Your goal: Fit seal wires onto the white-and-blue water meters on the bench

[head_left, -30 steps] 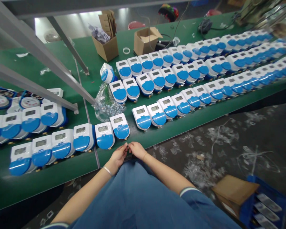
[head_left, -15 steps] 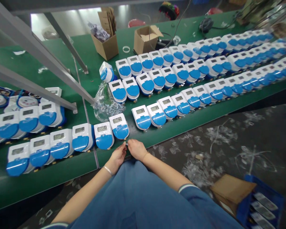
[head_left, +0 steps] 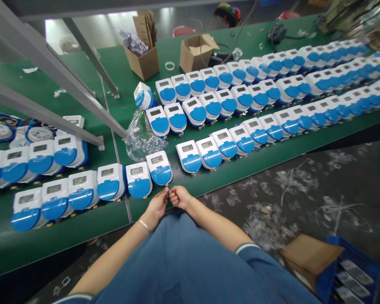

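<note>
My left hand (head_left: 158, 204) and my right hand (head_left: 179, 196) meet at the near edge of the green bench, fingertips pinched close together. Something tiny sits between them, too small to make out. Just beyond the fingertips lies a white and blue meter (head_left: 159, 168) with a small display, its brass-coloured end pointing at my hands. To its left is another meter (head_left: 139, 180) with clear film on its face. Behind these two, a clear plastic bag (head_left: 143, 137) holds many small pieces, their kind unclear.
Several rows of meters (head_left: 188, 156) run off to the right along the green bench (head_left: 205, 183). Grey metal posts (head_left: 72, 82) slant across the left. Two cardboard boxes (head_left: 145, 63) stand behind. Plastic scraps (head_left: 266, 228) litter the floor near a blue crate (head_left: 354, 253).
My right-hand fingers have shifted slightly, with the knuckles now turned more into view. Both hands stay together at the same meter. The whole view has moved a little.
</note>
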Available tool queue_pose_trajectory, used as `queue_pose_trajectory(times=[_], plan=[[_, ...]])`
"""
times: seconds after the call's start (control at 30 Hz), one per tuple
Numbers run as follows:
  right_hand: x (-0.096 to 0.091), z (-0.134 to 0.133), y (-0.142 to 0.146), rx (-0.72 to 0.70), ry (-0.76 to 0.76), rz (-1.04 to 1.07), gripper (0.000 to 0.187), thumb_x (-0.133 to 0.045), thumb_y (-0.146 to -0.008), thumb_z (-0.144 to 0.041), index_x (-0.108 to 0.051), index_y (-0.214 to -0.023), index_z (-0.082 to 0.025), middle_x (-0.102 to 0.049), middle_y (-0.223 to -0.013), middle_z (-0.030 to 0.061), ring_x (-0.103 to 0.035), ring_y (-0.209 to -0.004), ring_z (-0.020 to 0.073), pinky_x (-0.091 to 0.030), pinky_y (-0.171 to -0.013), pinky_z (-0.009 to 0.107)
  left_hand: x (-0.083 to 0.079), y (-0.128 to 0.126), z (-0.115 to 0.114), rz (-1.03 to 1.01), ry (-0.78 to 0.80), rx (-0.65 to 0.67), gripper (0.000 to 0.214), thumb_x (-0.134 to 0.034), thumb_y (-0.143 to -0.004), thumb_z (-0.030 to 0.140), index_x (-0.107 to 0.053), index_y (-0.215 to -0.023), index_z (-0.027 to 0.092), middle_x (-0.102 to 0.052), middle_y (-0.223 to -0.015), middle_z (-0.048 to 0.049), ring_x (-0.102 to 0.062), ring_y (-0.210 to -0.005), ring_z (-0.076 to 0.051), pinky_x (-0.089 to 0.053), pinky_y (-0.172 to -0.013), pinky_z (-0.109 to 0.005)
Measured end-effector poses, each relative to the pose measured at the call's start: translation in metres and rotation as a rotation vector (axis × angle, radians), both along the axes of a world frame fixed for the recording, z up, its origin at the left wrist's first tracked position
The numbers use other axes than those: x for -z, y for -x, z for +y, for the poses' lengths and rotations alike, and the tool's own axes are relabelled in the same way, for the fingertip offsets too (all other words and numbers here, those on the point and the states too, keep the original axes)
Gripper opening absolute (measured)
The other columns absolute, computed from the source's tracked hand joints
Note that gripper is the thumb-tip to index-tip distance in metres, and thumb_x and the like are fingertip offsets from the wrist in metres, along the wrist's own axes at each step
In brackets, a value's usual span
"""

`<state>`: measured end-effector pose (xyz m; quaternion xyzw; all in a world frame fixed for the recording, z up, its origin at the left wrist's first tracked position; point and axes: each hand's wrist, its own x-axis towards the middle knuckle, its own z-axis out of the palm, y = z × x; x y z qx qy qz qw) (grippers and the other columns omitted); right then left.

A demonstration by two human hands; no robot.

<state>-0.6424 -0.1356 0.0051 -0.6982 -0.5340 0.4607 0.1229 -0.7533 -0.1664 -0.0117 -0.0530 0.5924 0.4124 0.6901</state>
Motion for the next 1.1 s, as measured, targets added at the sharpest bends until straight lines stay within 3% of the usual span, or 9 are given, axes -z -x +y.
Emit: queue_pose_trajectory(times=[0.07, 0.17, 0.27, 0.37, 0.6, 0.7, 0.87, 0.97, 1.1], plan=[[-0.001, 0.001, 0.001, -0.063, 0.027, 0.041, 0.035, -0.039, -0.085, -0.011, -0.052, -0.053, -0.016, -0.054, -0.045, -0.0026, -0.048, -0.039, 0.0067, -0.040, -0.040, 0.013, -0.001, 0.001, 0.001, 0.003, 0.007, 0.009, 0.011, -0.074, -0.070, 0.016, -0.065, -0.066, 0.011, -0.063, -0.063, -0.0031, -0.053, -0.054, -0.008, -0.038, -0.047, -0.019], [-0.008, -0.006, -0.003, -0.173, -0.008, 0.042, 0.020, -0.049, -0.086, -0.021, -0.058, -0.069, -0.015, -0.066, -0.071, 0.0039, -0.061, -0.065, 0.0113, -0.046, -0.060, 0.019, 0.000, 0.000, 0.002, 0.005, 0.028, -0.031, 0.008, -0.072, -0.071, 0.015, -0.066, -0.068, 0.012, -0.064, -0.063, -0.0031, -0.053, -0.054, -0.009, -0.038, -0.048, -0.019], [-0.014, -0.011, -0.006, -0.334, -0.007, -0.056, 0.017, -0.047, -0.090, -0.029, -0.058, -0.084, -0.017, -0.065, -0.089, 0.0071, -0.061, -0.084, 0.0158, -0.044, -0.075, 0.024, 0.005, -0.001, 0.002, 0.012, 0.029, -0.065, 0.007, -0.073, -0.070, 0.014, -0.066, -0.069, 0.012, -0.064, -0.064, -0.0029, -0.054, -0.056, -0.009, -0.038, -0.050, -0.019], [-0.016, -0.011, -0.005, -0.432, 0.015, -0.112, 0.020, -0.041, -0.093, -0.029, -0.057, -0.091, -0.017, -0.065, -0.090, 0.0076, -0.060, -0.086, 0.0167, -0.042, -0.079, 0.026, 0.008, -0.001, 0.002, 0.029, 0.010, -0.057, 0.010, -0.075, -0.068, 0.015, -0.066, -0.067, 0.012, -0.064, -0.063, -0.0029, -0.053, -0.054, -0.008, -0.035, -0.048, -0.019], [-0.012, -0.010, -0.003, -0.431, -0.038, -0.116, 0.024, -0.036, -0.095, -0.028, -0.057, -0.097, -0.017, -0.065, -0.095, 0.0084, -0.059, -0.089, 0.0166, -0.040, -0.080, 0.026, 0.008, -0.001, 0.001, 0.039, -0.005, -0.073, 0.016, -0.078, -0.064, 0.021, -0.067, -0.071, 0.012, -0.063, -0.065, -0.0020, -0.051, -0.055, -0.008, -0.032, -0.048, -0.020], [-0.005, -0.010, 0.000, -0.368, -0.106, -0.093, 0.028, -0.033, -0.095, -0.027, -0.059, -0.094, -0.016, -0.065, -0.097, 0.0091, -0.060, -0.087, 0.0171, -0.040, -0.077, 0.026, 0.006, -0.002, 0.001, 0.048, -0.011, -0.081, 0.021, -0.081, -0.060, 0.023, -0.067, -0.072, 0.012, -0.064, -0.066, -0.0015, -0.051, -0.057, -0.008, -0.031, -0.049, -0.020], [0.005, 0.001, 0.002, -0.294, 0.142, 0.024, 0.040, -0.027, -0.093, -0.016, -0.061, -0.072, -0.014, -0.066, -0.072, 0.0057, -0.060, -0.068, 0.0125, -0.040, -0.065, 0.020, 0.001, -0.004, 0.005, 0.112, -0.017, -0.042, 0.022, -0.081, -0.060, 0.025, -0.066, -0.070, 0.012, -0.062, -0.065, -0.0012, -0.050, -0.059, -0.008, -0.031, -0.051, -0.021], [-0.011, 0.015, -0.012, -0.317, 0.069, -0.064, 0.034, -0.037, -0.092, -0.027, -0.063, -0.074, -0.016, -0.067, -0.074, 0.0057, -0.062, -0.071, 0.0149, -0.041, -0.067, 0.022, -0.003, -0.003, 0.005, 0.169, 0.033, -0.016, 0.023, -0.080, -0.061, 0.027, -0.067, -0.073, 0.013, -0.063, -0.068, -0.0014, -0.051, -0.060, -0.009, -0.031, -0.052, -0.021], [-0.050, 0.060, -0.022, -0.233, -0.267, -0.155, 0.027, -0.041, -0.092, -0.033, -0.062, -0.096, -0.018, -0.068, -0.090, 0.0064, -0.062, -0.085, 0.0168, -0.043, -0.078, 0.026, -0.011, 0.008, -0.001, 0.132, 0.095, 0.113, 0.027, -0.080, -0.060, 0.023, -0.069, -0.084, 0.015, -0.063, -0.073, -0.0013, -0.052, -0.061, -0.008, -0.032, -0.052, -0.020]])
